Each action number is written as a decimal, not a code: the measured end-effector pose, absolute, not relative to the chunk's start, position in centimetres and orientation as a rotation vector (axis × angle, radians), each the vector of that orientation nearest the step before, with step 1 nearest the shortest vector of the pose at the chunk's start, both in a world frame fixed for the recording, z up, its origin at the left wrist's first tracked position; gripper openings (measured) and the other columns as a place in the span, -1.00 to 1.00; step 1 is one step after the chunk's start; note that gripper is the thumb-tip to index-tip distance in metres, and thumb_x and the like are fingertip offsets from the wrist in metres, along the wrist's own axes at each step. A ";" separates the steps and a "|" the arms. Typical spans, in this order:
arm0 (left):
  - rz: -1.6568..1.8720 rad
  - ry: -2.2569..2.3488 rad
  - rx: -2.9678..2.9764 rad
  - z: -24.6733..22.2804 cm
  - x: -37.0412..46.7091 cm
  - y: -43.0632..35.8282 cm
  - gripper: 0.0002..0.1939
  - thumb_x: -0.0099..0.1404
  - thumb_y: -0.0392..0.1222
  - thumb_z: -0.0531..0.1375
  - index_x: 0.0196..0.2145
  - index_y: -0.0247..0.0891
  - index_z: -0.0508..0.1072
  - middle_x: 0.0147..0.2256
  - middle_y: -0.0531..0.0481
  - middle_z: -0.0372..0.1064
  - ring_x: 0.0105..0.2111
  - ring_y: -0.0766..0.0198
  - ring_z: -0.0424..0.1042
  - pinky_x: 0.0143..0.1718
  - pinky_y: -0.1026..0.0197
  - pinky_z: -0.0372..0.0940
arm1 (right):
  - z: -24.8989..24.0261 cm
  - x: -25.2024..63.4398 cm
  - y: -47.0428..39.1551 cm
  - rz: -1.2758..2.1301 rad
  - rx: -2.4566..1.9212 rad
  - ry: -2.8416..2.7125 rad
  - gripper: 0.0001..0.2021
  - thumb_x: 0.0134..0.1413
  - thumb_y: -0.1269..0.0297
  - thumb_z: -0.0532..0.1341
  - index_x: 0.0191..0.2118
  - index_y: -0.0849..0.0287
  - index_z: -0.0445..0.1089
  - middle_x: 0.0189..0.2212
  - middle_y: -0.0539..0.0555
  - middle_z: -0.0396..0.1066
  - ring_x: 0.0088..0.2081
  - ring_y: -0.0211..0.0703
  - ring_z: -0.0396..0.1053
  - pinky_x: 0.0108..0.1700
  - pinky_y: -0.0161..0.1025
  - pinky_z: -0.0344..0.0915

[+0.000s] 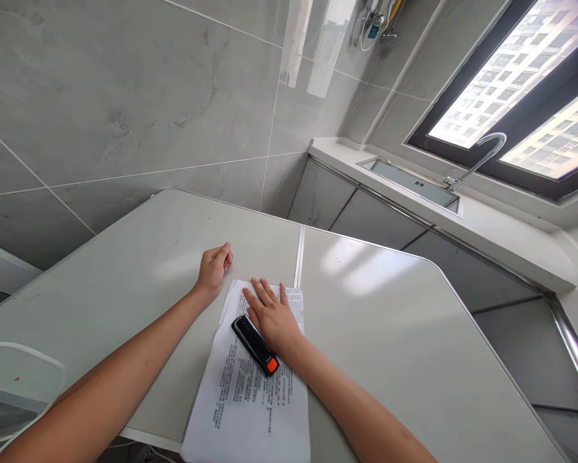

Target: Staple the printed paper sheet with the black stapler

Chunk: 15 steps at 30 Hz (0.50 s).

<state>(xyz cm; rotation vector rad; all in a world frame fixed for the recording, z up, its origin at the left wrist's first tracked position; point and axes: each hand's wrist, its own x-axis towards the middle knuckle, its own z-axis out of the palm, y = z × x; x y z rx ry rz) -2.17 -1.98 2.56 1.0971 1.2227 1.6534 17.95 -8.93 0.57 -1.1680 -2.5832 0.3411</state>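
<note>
Printed sheets of paper (250, 418) lie on the light table in front of me. A black stapler with an orange end (254, 346) rests slantwise on top of them. My right hand (275, 321) lies flat over the upper part of the sheets, fingers spread, its thumb side close beside the stapler. To the left of the sheets' top edge, my left hand (214, 269) rests on the table, curled into a fist, and nothing shows in it.
The folding table (389, 334) has a seam across its middle. A white chair frame (23, 350) stands at the lower left. Beyond the table are a grey tiled wall (125, 96) and a counter with a sink (414, 183), a faucet (479, 161) and a window above.
</note>
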 end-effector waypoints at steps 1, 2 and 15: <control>1.664 1.218 1.065 2.4 -2.5 -1.7 -0.52 0.40 0.00 0.20 -0.64 -0.24 0.29 -0.63 0.07 0.10 -0.60 0.37 0.06 -0.55 0.24 0.02 | 0.5 16.8 -8.7 0.336 -1.184 -2.566 -0.51 0.50 0.16 -0.08 0.45 -0.16 0.04 0.49 0.02 -0.06 0.50 0.12 -0.11 0.43 0.51 -0.17; 1.671 1.215 1.022 2.3 -2.7 -1.5 -0.53 0.38 0.00 0.21 -0.63 -0.24 0.28 -0.63 0.08 0.09 -0.61 0.38 0.05 -0.56 0.25 0.02 | 0.5 15.8 -8.4 0.334 -1.190 -2.553 -0.51 0.50 0.17 -0.08 0.44 -0.11 0.08 0.49 0.05 -0.04 0.50 0.15 -0.11 0.41 0.52 -0.17; 1.546 1.296 1.040 1.2 -2.7 -0.9 -0.49 0.39 0.12 0.17 -0.61 -0.23 0.30 -0.65 0.10 0.06 -0.61 0.35 0.05 -0.54 0.22 -0.04 | 0.4 34.4 4.4 0.053 -1.471 -2.138 -0.58 0.33 0.24 0.03 0.14 0.13 0.51 0.25 0.31 0.32 0.27 0.26 0.23 0.26 0.34 0.25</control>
